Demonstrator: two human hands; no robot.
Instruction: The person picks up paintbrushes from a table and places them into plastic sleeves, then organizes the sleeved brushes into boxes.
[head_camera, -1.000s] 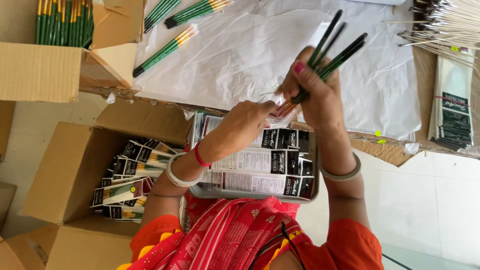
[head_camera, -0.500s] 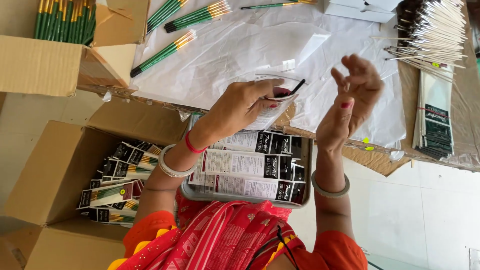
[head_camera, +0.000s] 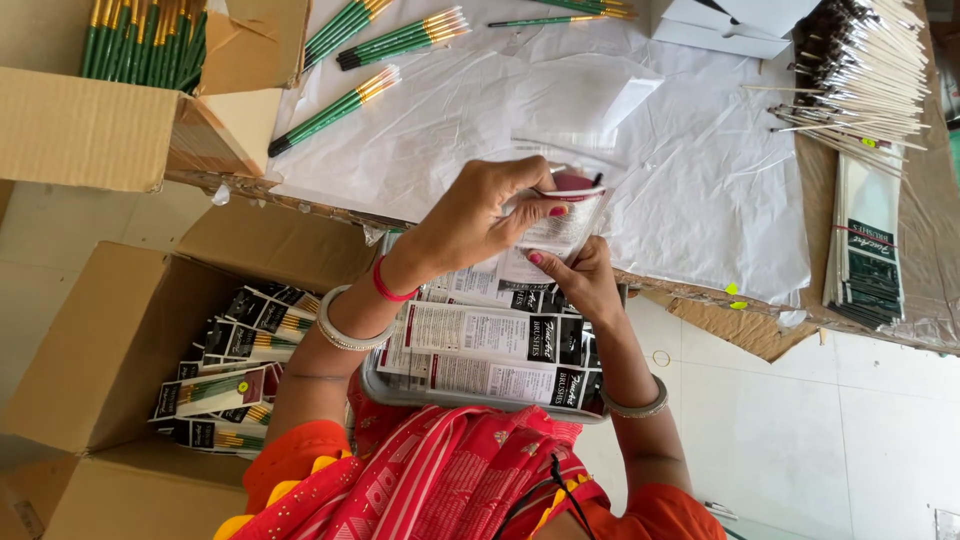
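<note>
A clear plastic pouch (head_camera: 568, 228) with a printed card and dark-tipped brushes inside is held between both hands over the edge of the table. My left hand (head_camera: 468, 215) grips it from above, thumb and fingers pinching its top edge. My right hand (head_camera: 582, 282) supports it from below with its fingertips on the lower edge. Just under the hands, a grey tray (head_camera: 400, 392) on my lap holds several packed black-and-white brush pouches (head_camera: 490, 345).
An open cardboard box (head_camera: 110, 350) at the left holds more packed pouches. Green-handled brushes (head_camera: 340, 105) lie on white paper (head_camera: 700, 180); more stand in a box (head_camera: 140, 40) top left. White-handled brushes (head_camera: 870, 70) and stacked cards (head_camera: 865, 250) are on the right.
My right hand held a bundle of brushes, which went into the pouch in my left hand. The right hand opened, then came down under the pouch and took hold of it.
</note>
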